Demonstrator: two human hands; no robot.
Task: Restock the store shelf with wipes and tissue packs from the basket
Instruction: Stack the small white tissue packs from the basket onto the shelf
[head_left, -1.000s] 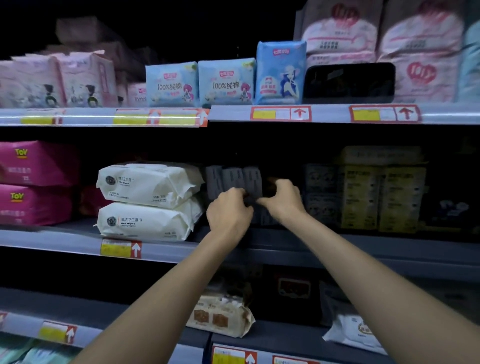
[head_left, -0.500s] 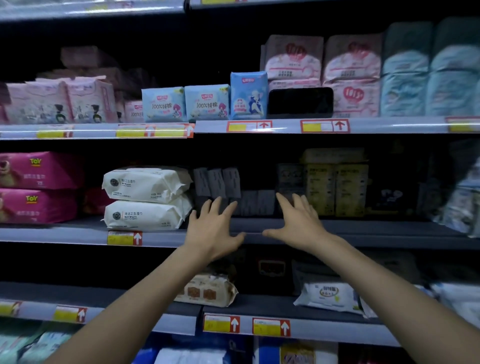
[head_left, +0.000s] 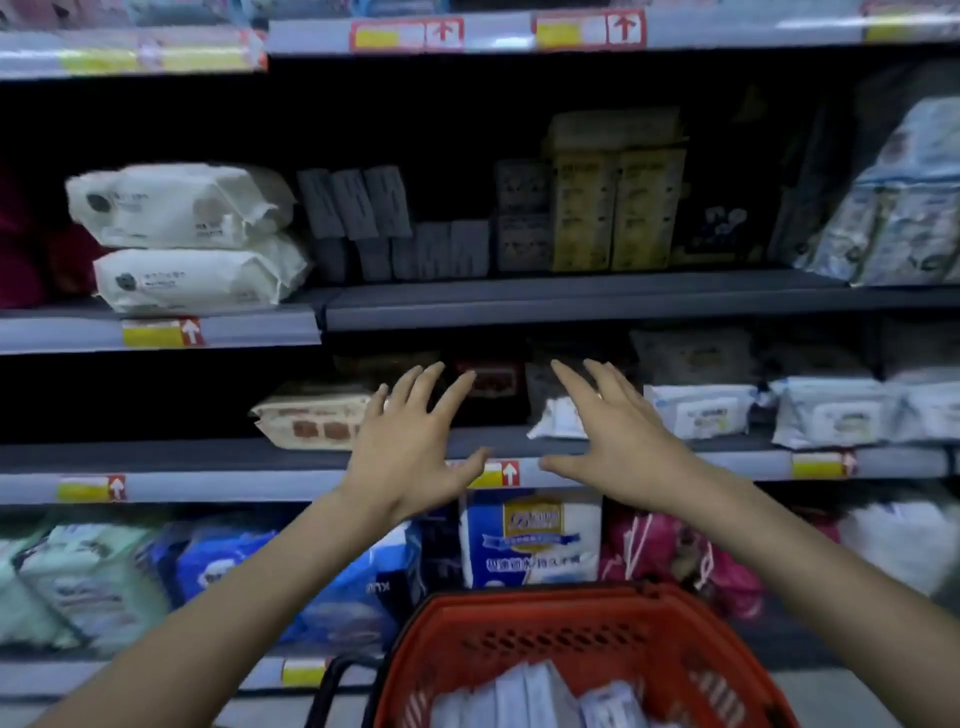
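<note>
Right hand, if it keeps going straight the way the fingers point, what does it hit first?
Probably the crumpled white pack lying at the shelf edge, just ahead of the right hand. The fingers overlap it in the picture, but depth is unclear, so contact can't be judged.

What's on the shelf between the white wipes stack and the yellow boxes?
In the head view, dark grey packs fill the stretch between the white wipes stack and the yellow boxes, some upright, some lower.
</note>
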